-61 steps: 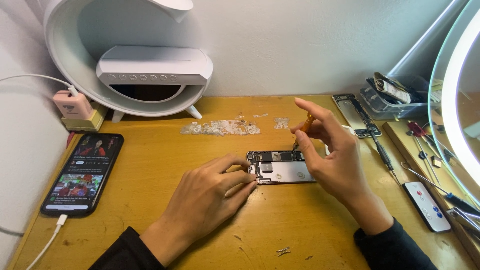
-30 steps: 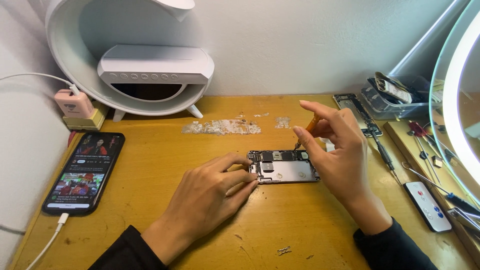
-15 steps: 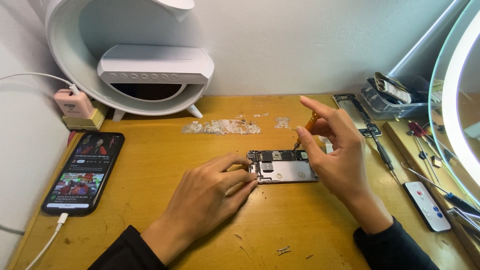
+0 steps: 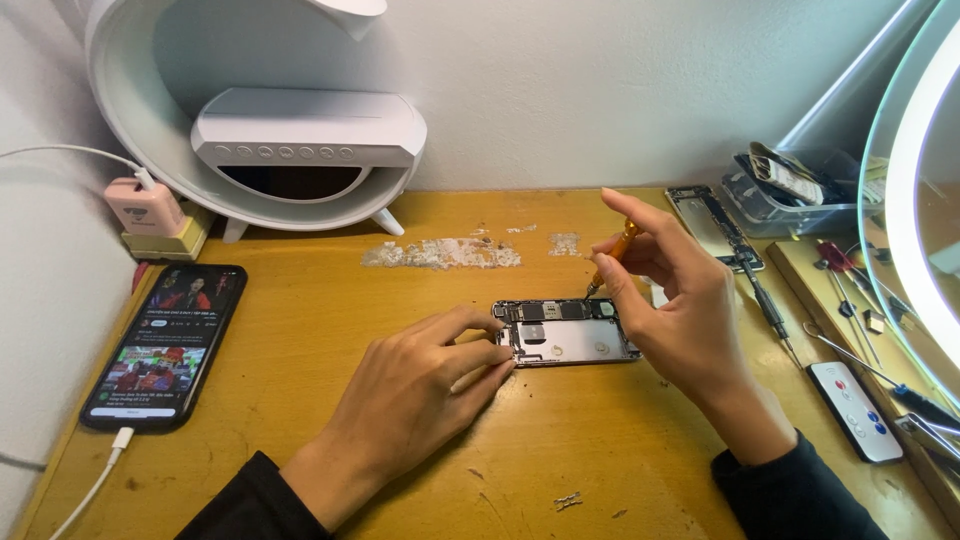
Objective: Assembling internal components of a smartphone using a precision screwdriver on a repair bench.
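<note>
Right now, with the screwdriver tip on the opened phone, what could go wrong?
1. The orange screwdriver in the right hand is tilted; its tip may slip onto the exposed boards of the opened phone.
2. Only the left hand's fingertips steady the phone, so it may slide on the wooden table.
3. A loosened screw could get lost among the debris nearby.

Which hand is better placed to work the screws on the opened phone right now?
Probably the right hand: its fingers hold the orange screwdriver, tip down at the top edge of the opened phone. The left hand lies flat, steadying the phone's left end.
</note>
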